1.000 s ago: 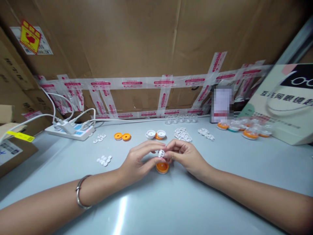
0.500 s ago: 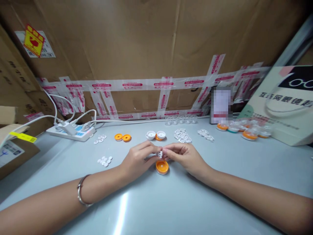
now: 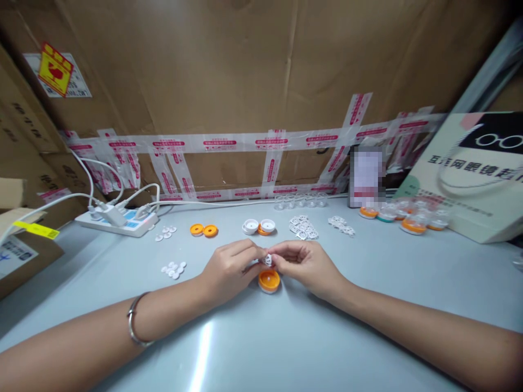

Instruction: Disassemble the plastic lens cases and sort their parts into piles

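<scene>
My left hand point(image 3: 229, 268) and my right hand point(image 3: 302, 262) meet at the middle of the grey table point(image 3: 286, 337). Both pinch one small white plastic piece point(image 3: 267, 259) between thumb and fingertips. Just below the fingertips an orange round cap point(image 3: 269, 280) lies on the table, touching or nearly touching my hands. A metal bangle point(image 3: 134, 326) sits on my left wrist.
Behind my hands lie two orange discs point(image 3: 203, 230), white caps point(image 3: 259, 225), heaps of small white pieces point(image 3: 303, 227) and white discs point(image 3: 174, 268). A power strip point(image 3: 118, 220) with cables is at the left. Finished orange-based parts point(image 3: 408, 220) and a printed bag point(image 3: 469, 174) stand right. Cardboard walls the back.
My hands have drawn a little closer together and lower over the orange cap; the white piece is more hidden between the fingertips.
</scene>
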A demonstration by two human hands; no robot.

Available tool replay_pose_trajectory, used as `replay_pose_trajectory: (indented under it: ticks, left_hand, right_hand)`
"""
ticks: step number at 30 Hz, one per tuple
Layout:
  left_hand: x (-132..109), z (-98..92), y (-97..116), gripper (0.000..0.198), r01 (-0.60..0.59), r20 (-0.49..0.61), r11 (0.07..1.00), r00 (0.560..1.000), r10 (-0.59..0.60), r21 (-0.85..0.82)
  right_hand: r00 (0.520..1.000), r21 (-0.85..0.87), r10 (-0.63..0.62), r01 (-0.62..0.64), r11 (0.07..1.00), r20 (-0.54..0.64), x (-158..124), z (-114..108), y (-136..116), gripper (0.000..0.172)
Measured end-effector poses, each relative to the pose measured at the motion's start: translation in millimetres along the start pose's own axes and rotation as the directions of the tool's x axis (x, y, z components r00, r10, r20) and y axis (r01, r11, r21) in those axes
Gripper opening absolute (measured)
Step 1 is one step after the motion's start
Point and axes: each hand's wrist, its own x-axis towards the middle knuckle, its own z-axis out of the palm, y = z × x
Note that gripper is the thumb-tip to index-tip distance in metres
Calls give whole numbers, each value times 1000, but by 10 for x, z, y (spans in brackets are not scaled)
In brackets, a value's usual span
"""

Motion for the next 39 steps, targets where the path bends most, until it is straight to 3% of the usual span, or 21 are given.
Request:
replay_pose_trajectory:
  ticks: [14, 23, 29, 32, 35, 37, 39]
  left_hand:
    - [34, -23, 14, 5, -135, -76, 983, 986, 145, 127]
    - [42, -33, 15, 10, -101, -68, 990, 993, 95, -102]
    - [40, -28, 9, 13, -84, -88, 989, 993, 74, -118]
    - [47, -40, -1, 15, -26, -90, 989, 996, 13, -143]
    - [51, -48, -13, 18, 32, -81, 987, 996, -45, -157]
    - [49, -46, -20, 19, 52, -69, 986, 996, -64, -161]
    - [46, -37, -27, 19, 53, -67, 986, 996, -64, -157]
  right_hand:
    - [1000, -38, -20, 19, 999, -21, -13, -7, -39, 23]
    - [991, 92, 124, -120, 989, -41, 17, -9, -114, 16]
    - [978, 77, 206, -204, 976, -20, 46, -36, -109, 13]
    - [986, -32, 149, -152, 988, -70, 109, -219, -169, 16]
    - [982, -327, -36, -28, 945, -187, 225, -603, -259, 18]
    - [961, -589, -156, -10, 808, -229, 305, -894, -301, 17]
    - [959, -796, -167, -88, 598, -231, 365, -1125, -317, 17]
